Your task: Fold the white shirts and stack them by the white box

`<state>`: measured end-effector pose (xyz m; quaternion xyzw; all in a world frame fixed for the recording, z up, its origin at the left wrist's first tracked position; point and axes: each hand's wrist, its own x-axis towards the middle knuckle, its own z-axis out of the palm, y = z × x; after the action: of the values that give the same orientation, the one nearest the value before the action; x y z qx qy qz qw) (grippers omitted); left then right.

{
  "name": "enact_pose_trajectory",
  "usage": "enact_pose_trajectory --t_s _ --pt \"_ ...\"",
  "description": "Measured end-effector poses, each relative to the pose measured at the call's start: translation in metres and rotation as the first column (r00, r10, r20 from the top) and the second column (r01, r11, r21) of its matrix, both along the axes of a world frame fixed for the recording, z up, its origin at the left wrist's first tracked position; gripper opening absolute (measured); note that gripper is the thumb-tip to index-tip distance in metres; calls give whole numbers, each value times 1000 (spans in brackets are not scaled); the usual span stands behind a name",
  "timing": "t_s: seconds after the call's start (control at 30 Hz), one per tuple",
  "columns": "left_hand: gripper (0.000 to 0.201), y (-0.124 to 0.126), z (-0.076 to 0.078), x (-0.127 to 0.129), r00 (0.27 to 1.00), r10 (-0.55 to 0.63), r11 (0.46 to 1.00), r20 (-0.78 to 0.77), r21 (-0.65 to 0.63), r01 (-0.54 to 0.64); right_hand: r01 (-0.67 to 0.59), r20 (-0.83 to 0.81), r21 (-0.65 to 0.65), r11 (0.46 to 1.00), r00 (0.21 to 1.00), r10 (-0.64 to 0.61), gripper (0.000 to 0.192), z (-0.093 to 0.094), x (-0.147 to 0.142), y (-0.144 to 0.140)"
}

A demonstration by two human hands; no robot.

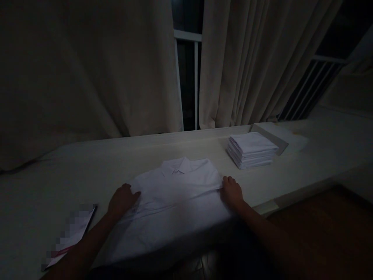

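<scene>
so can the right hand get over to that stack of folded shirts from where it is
Probably yes. The right hand rests on the right edge of the white shirt, and the stack of folded shirts sits up and to its right on the same table, with only bare surface between them.
</scene>
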<state>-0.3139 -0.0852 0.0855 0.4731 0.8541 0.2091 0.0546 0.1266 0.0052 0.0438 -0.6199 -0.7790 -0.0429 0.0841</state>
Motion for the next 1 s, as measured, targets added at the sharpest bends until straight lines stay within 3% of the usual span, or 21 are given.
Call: enact_pose_trajectory --t_s 0.1,0.23,0.37,0.47,0.6,0.73,1.0 --pt "55 31 10 41 957 -212 977 -198 -24 211 16 -104 39 999 994 -12 25 -7 -3 -4" --pt "51 98 16 140 869 -478 878 -126 -88 470 31 -227 85 996 974 -11 30 -13 5 0" --pt "65 177 7 229 827 -559 825 -62 -143 547 -40 -222 96 995 973 61 17 -14 19 6" --pt "73 229 -1 267 842 -539 819 -1 -233 524 -83 -221 112 990 969 106 15 -16 23 8" --pt "68 271 -11 285 872 -479 805 104 -345 484 -113 -247 120 986 959 140 15 -20 20 14" --pt "53 288 -21 285 873 -433 792 225 -368 487 -147 -230 70 987 960 159 14 -22 17 19" --pt "51 287 -45 275 845 -429 860 320 -141 490 -137 -205 28 990 969 140 20 -14 16 17"
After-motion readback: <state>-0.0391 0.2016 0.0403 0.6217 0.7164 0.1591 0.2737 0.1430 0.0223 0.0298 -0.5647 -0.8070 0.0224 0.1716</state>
